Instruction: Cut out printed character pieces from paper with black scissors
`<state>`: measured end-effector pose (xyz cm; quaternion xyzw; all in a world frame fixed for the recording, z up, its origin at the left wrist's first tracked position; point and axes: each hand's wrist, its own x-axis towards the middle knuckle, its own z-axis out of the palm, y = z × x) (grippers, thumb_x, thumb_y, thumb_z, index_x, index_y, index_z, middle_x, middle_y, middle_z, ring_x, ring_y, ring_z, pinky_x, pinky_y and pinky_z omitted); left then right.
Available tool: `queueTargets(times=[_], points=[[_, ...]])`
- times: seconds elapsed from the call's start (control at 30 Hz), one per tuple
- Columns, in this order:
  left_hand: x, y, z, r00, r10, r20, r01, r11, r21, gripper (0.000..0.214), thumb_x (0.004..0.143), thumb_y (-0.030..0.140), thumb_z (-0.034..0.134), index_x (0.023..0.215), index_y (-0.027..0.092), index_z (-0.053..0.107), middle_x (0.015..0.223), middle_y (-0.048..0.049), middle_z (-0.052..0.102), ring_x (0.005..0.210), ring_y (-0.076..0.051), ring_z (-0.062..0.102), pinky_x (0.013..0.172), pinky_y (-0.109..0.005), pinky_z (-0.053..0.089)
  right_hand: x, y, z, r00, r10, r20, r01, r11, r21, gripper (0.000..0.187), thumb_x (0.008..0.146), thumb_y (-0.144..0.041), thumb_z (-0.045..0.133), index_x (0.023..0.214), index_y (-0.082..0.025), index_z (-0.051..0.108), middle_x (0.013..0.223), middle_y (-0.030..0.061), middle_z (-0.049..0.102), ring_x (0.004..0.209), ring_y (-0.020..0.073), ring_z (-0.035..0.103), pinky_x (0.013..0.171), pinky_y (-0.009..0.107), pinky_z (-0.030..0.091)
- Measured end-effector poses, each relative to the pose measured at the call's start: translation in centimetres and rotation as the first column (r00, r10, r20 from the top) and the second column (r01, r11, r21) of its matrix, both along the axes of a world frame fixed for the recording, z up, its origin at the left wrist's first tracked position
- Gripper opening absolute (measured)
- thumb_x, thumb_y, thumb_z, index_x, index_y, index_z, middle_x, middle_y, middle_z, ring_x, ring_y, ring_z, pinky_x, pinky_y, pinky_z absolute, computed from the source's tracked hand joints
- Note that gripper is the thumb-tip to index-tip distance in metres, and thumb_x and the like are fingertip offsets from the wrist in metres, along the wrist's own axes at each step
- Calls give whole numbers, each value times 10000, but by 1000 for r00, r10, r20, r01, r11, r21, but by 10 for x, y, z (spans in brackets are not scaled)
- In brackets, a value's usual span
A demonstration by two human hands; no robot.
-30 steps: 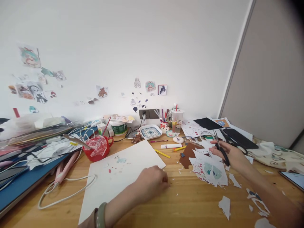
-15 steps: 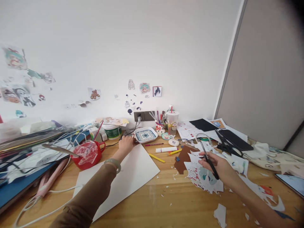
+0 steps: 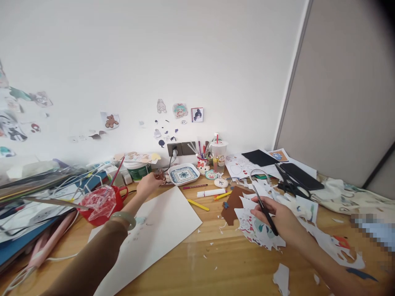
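My left hand point(image 3: 149, 185) reaches over the far edge of a large white paper sheet point(image 3: 163, 224). Its fingers are drawn together by some small brownish and pink pieces point(image 3: 167, 178), left of a blue-patterned white dish point(image 3: 184, 175). What the fingertips grip, if anything, I cannot make out. On the sheet, small faint coloured cutouts lie near my wrist. My right hand point(image 3: 277, 213) grips a slim craft knife point(image 3: 268, 218) with a black handle, its thin metal tip slanting up and away. Beneath that hand is a jagged printed paper sheet point(image 3: 251, 226).
A red mug point(image 3: 119, 201) covered with plastic and a cluttered pile with white cables stand at left. Behind are a green-white tub point(image 3: 137, 170) and a drink cup point(image 3: 219, 156). Scissors point(image 3: 291, 183), a black phone-like slab point(image 3: 304, 176) and paper scraps lie at right.
My left hand has lifted slightly and shows small pieces beside the dish. The cutouts on the white sheet have come into sight. The view has turned slightly right; the knife stays in my right hand.
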<state>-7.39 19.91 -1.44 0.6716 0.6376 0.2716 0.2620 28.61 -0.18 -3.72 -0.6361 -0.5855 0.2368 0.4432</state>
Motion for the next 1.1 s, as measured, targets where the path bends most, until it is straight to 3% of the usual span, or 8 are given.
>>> queueTargets(times=[0.1,0.23,0.37,0.5,0.8,1.0,1.1], points=[[0,-14,11,923,-197,331,209,978,2,309,852,311,418,1102,152,503,1134,-93,552,970,-192,551,795,-358,467,-3,-1,2,1000,6,-4,-6,1000,-2,298,697,-361,604,944,-201,557,661,-22,588,590,167,546,553,252,434],[12,-39,16,663,-391,639,444,892,86,380,776,330,453,1133,202,475,1191,-77,541,1040,-205,528,855,-348,440,-6,-2,5,1000,-1,4,1,1000,0,292,700,-388,593,920,-198,562,653,-16,598,570,170,550,520,248,428],[28,-53,16,449,-438,779,586,803,114,499,645,336,573,1106,167,487,1066,-114,604,976,-254,564,833,-402,438,-8,-2,8,999,-12,35,12,1000,2,293,695,-393,587,909,-195,564,639,-9,603,560,176,545,507,253,419],[41,-57,19,322,-439,839,672,730,124,475,616,292,616,1060,151,519,1036,-118,613,940,-252,580,828,-399,433,-9,-5,12,997,-16,72,17,1000,-2,253,699,-379,573,882,-205,577,641,-8,617,575,183,556,527,256,421],[81,-50,27,213,-441,872,747,649,146,406,678,267,642,1057,167,538,1094,-94,576,960,-203,562,781,-310,465,-14,-7,11,991,-58,121,58,998,5,208,679,-306,567,856,-196,577,625,-5,622,575,188,543,560,272,429],[114,-37,25,260,-425,867,770,633,79,353,732,203,607,1075,145,545,1117,-114,555,962,-194,558,784,-306,477,-13,-12,19,985,-41,165,46,999,-24,203,723,-340,531,866,-201,567,632,-9,626,572,187,551,549,266,424],[129,-25,20,304,-401,864,758,651,35,350,753,195,575,1098,166,529,1164,-120,532,955,-204,570,758,-308,493,-13,-14,25,982,-32,185,42,998,-48,200,727,-330,525,875,-201,562,653,-3,642,591,193,568,570,269,434]])
